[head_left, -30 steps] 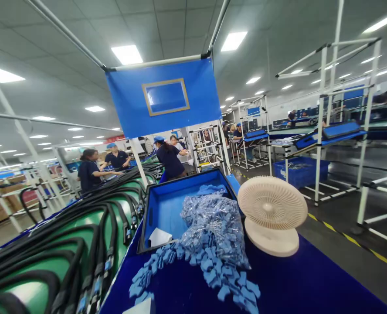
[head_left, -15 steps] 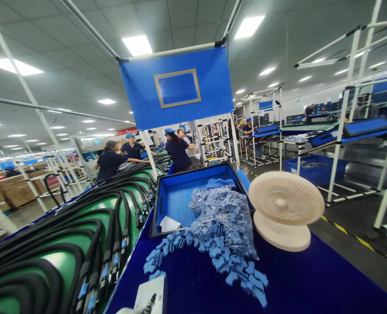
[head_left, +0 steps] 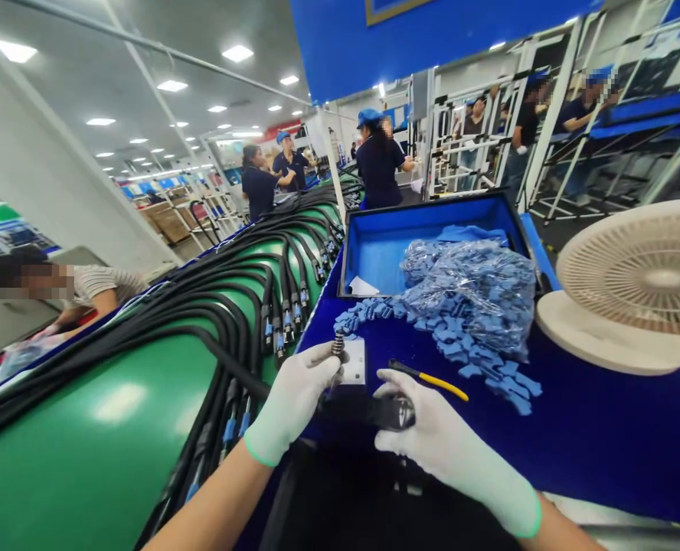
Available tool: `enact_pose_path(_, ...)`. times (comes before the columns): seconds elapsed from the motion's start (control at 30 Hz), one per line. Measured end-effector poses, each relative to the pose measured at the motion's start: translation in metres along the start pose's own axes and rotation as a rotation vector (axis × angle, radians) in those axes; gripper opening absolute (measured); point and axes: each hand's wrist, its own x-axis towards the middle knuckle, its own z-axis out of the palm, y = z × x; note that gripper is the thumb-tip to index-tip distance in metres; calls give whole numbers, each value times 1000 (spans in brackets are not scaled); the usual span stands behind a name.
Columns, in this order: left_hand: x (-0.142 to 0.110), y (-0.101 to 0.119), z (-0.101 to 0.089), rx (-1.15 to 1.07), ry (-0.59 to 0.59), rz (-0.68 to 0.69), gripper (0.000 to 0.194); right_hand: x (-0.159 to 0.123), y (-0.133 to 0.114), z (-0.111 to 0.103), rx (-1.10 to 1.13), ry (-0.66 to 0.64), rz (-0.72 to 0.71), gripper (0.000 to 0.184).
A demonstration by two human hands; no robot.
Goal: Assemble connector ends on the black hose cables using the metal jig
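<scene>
My left hand, in a white glove, is pinched on a small ribbed metal fitting that points upward. Opposite it, my right hand, gloved too, curls round the end of a thick black hose, where something shiny shows by the fingers. Behind my left fingers lies a pale metal block, partly covered. A tool with a yellow handle rests on the blue table just beyond my right hand; its dark end is partly hidden by the fingers.
Black hoses with metal ends lie across the green surface at left. Loose blue pieces and a plastic bag of them spill from a blue tray. A beige fan-like part stands at right. Several people work beyond.
The view has swung left and down, bringing both hands and the hose end into sight. The ribbed fitting, earlier at the bottom edge by the block, is now raised in my left hand.
</scene>
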Motion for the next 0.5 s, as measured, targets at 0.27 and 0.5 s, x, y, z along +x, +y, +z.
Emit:
enact_pose_path(0.27,-17,1,1,405,-268,176,31,12,2,24,375,37,-77,48)
enact_pose_path(0.5,-18,-32,2,553,-296,389,21,25,17,35,677,-158,-9,64)
